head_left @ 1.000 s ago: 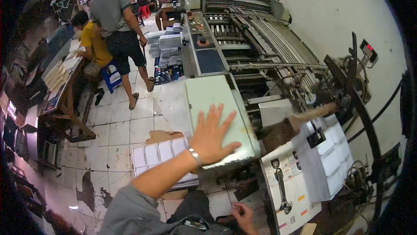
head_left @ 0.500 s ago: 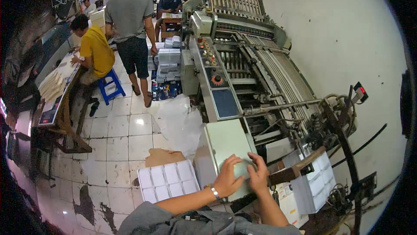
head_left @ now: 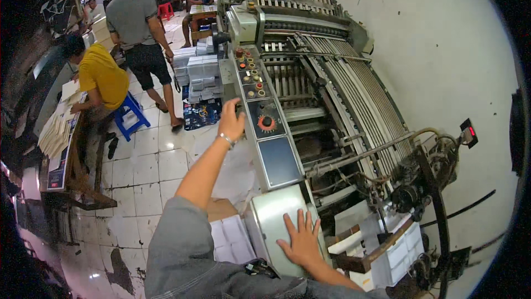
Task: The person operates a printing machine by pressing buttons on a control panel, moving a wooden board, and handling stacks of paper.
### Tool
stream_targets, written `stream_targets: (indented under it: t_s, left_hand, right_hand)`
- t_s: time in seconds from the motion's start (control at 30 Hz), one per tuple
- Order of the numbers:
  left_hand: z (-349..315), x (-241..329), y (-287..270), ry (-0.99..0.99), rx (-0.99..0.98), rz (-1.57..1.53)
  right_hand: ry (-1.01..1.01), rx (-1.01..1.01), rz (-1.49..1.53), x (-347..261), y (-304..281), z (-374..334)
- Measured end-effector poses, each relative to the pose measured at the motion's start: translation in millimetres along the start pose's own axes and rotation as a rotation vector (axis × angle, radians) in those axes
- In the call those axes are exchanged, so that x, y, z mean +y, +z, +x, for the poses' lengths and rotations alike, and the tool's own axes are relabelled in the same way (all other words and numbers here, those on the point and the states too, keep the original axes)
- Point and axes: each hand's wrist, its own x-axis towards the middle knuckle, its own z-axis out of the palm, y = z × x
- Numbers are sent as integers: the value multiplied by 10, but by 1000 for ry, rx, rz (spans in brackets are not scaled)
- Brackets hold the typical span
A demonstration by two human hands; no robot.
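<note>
My left hand (head_left: 231,123) is stretched forward with its fingers apart, beside the left edge of the control panel (head_left: 247,80) on a large paper-handling machine (head_left: 343,94). It holds nothing; whether a fingertip touches the panel I cannot tell. Coloured buttons (head_left: 250,72), a red-ringed dial (head_left: 267,123) and a dark rectangular plate (head_left: 278,161) run along that panel. Flat on the pale green metal cover (head_left: 271,216) at the machine's near end rests my right hand (head_left: 302,242), fingers spread.
White sheets (head_left: 232,238) are stacked on the tiled floor left of the cover, with more (head_left: 401,252) at the machine's right end. Paper stacks (head_left: 202,69) stand beyond. A person in grey (head_left: 133,20) stands left; another in yellow (head_left: 102,75) sits at a table (head_left: 69,161).
My left hand has left the green cover and reached forward to the control panel's edge. My right hand has flattened onto the cover. The person in grey appears farther left as the view shifted.
</note>
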Motion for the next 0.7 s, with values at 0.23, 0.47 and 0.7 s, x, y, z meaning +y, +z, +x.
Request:
stream_targets:
  t_s: [0.23, 0.47, 0.7]
  left_hand:
    - [946, -510, 532, -64, -155, 12]
    - [1114, -722, 680, -108, -103, -55]
    - [1128, -885, 653, -27, -99, 184]
  right_hand:
    - [53, -101, 52, 44, -58, 10]
    - [52, -20, 364, 369, -416, 353]
    - [-265, 382, 256, 388, -1294, 2813]
